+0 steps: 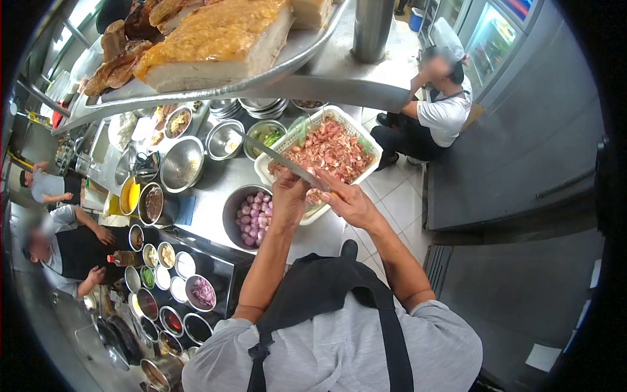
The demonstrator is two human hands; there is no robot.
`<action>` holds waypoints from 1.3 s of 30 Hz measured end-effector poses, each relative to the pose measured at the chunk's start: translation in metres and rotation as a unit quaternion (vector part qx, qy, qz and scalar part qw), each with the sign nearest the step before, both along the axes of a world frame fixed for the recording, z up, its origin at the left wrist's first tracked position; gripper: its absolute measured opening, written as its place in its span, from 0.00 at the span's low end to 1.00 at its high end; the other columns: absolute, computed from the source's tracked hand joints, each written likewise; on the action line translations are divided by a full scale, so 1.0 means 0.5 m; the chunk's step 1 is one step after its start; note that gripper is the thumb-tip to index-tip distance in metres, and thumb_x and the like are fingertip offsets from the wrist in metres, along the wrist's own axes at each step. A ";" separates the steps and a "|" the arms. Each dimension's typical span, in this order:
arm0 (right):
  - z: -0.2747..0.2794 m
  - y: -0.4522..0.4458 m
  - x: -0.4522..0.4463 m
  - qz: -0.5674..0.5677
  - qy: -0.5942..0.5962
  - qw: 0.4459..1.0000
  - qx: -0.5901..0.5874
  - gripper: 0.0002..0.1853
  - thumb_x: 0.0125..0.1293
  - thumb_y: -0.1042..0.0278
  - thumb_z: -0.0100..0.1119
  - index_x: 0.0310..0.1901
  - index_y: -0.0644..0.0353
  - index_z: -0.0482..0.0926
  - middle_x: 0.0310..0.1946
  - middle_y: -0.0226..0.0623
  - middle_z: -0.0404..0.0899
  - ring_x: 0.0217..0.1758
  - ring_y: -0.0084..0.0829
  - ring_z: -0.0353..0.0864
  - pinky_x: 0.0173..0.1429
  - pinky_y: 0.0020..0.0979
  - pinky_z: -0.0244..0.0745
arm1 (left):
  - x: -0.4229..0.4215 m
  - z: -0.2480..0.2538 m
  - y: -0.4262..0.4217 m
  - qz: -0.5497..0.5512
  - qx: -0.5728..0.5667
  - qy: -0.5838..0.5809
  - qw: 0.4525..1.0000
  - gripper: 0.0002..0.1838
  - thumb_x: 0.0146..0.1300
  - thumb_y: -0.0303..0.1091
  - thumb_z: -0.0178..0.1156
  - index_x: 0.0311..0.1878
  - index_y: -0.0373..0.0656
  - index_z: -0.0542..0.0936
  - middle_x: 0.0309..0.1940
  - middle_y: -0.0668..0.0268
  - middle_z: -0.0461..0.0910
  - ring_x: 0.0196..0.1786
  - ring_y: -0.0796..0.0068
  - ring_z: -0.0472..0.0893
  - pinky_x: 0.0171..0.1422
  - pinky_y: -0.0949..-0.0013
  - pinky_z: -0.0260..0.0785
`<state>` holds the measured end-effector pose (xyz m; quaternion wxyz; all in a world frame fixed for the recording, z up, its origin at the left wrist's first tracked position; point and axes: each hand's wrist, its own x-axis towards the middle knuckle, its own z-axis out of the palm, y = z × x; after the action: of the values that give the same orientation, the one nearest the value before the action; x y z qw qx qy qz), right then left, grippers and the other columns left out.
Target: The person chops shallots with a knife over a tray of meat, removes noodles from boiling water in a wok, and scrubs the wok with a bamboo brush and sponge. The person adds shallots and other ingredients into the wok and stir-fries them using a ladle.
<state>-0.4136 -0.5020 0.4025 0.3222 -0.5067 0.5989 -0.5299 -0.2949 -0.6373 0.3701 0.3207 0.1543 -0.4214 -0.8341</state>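
Observation:
My right hand is closed round the near end of a long knife, whose blade points up and to the left. Just beneath the blade, my left hand has its fingers curled in; what they hold, if anything, is hidden. A small pinkish piece of meat shows between the two hands. Both hands are over the near side of a white plastic basket heaped with sliced raw meat. Left of my left hand stands a steel bowl of peeled purple shallots.
Roast pork belly lies on a raised metal tray above the counter. Several steel bowls stand to the left. Sauce and ingredient containers fill the lower left. A person sits at the right; another person stands left.

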 end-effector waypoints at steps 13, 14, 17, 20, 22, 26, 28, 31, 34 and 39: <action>0.027 -0.003 0.013 -0.017 -0.160 0.987 0.009 0.28 0.75 0.53 0.50 0.71 0.57 0.65 0.25 0.27 0.73 0.22 0.16 0.67 0.27 0.20 0.65 | -0.002 0.015 -0.002 0.007 -0.003 -0.058 0.998 0.11 0.63 0.22 0.64 0.49 0.34 0.81 0.43 0.62 0.83 0.43 0.74 0.82 0.48 0.72 0.75; 0.037 -0.003 0.015 -0.022 -0.175 0.984 0.029 0.28 0.76 0.53 0.49 0.71 0.56 0.65 0.23 0.25 0.69 0.21 0.15 0.65 0.25 0.19 0.62 | -0.001 0.021 -0.002 -0.003 0.009 -0.058 0.998 0.12 0.63 0.22 0.64 0.50 0.34 0.81 0.44 0.61 0.83 0.44 0.74 0.82 0.49 0.72 0.75; 0.047 -0.005 0.016 -0.023 -0.168 0.985 0.045 0.29 0.76 0.50 0.49 0.72 0.56 0.64 0.20 0.22 0.63 0.19 0.14 0.63 0.22 0.19 0.59 | -0.001 0.021 0.002 -0.006 0.008 -0.036 0.999 0.13 0.64 0.23 0.64 0.51 0.34 0.80 0.45 0.60 0.83 0.45 0.72 0.82 0.49 0.72 0.74; 0.027 -0.004 0.005 -0.030 -0.187 0.981 0.034 0.29 0.76 0.51 0.48 0.73 0.57 0.62 0.19 0.21 0.63 0.19 0.15 0.63 0.22 0.19 0.59 | 0.001 0.029 0.003 0.003 0.020 -0.048 0.999 0.14 0.63 0.23 0.65 0.52 0.34 0.80 0.45 0.60 0.83 0.46 0.72 0.82 0.49 0.72 0.75; 0.011 -0.001 -0.002 -0.029 -0.187 0.982 0.023 0.29 0.76 0.53 0.48 0.73 0.57 0.62 0.20 0.21 0.64 0.19 0.15 0.63 0.23 0.20 0.59 | 0.002 0.036 0.003 0.011 0.016 -0.051 0.998 0.13 0.62 0.22 0.65 0.50 0.35 0.79 0.45 0.60 0.83 0.46 0.72 0.83 0.50 0.71 0.76; 0.007 0.003 -0.007 0.023 -0.135 0.990 -0.014 0.29 0.76 0.57 0.48 0.74 0.56 0.60 0.20 0.21 0.66 0.20 0.15 0.63 0.24 0.21 0.61 | 0.005 0.024 -0.007 0.026 -0.060 -0.072 0.995 0.12 0.59 0.19 0.66 0.45 0.36 0.79 0.44 0.61 0.84 0.45 0.73 0.83 0.51 0.71 0.77; -0.015 0.002 -0.011 0.037 -0.086 0.996 -0.012 0.29 0.75 0.58 0.50 0.74 0.56 0.60 0.20 0.22 0.66 0.20 0.16 0.64 0.26 0.21 0.63 | 0.010 0.017 -0.012 0.023 -0.088 -0.077 0.993 0.12 0.58 0.18 0.67 0.45 0.36 0.79 0.43 0.62 0.84 0.45 0.73 0.83 0.50 0.71 0.77; -0.006 0.006 -0.015 0.032 -0.020 0.999 0.003 0.30 0.73 0.60 0.52 0.74 0.56 0.60 0.20 0.24 0.68 0.21 0.17 0.66 0.28 0.23 0.66 | 0.016 0.036 -0.007 0.031 -0.152 -0.109 0.982 0.11 0.58 0.19 0.67 0.43 0.37 0.80 0.41 0.64 0.84 0.44 0.76 0.83 0.49 0.72 0.77; 0.019 0.008 -0.008 0.028 0.005 1.000 -0.003 0.29 0.72 0.62 0.53 0.72 0.59 0.63 0.20 0.26 0.68 0.22 0.17 0.67 0.29 0.24 0.67 | 0.029 0.062 -0.002 0.044 -0.215 -0.202 0.954 0.10 0.57 0.19 0.68 0.42 0.38 0.80 0.38 0.66 0.84 0.43 0.79 0.82 0.48 0.74 0.76; 0.019 -0.006 -0.008 -0.005 0.035 0.997 -0.063 0.27 0.72 0.61 0.53 0.70 0.62 0.67 0.20 0.26 0.68 0.22 0.16 0.66 0.29 0.23 0.67 | 0.027 0.055 0.001 0.045 -0.209 -0.171 0.962 0.10 0.56 0.20 0.69 0.42 0.38 0.82 0.37 0.69 0.83 0.42 0.81 0.81 0.48 0.76 0.74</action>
<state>-0.4177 -0.5051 0.4122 0.2658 -0.5410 0.5778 -0.5503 -0.2816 -0.6367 0.3975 0.3058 0.2429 -0.6280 -0.6732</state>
